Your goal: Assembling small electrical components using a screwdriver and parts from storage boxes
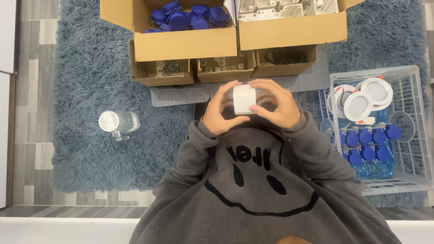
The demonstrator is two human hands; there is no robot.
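Observation:
Both of my hands hold a small white plastic box-shaped part (244, 99) in front of my chest. My left hand (220, 111) grips its left side, fingers curled over the top. My right hand (276, 103) wraps the right side, thumb under the part. Grey sweatshirt sleeves cover both wrists. The underside of the part is hidden.
Ahead stand cardboard boxes: one with blue caps (185, 18), one with white plastic housings (289, 7), and three small boxes holding screws (168, 68), small white bits (217, 63) and black pieces (285, 56). A white wire crate (418, 86) at right holds round white lamps and blue-capped parts. A clear bottle (118, 123) lies on the blue rug at left.

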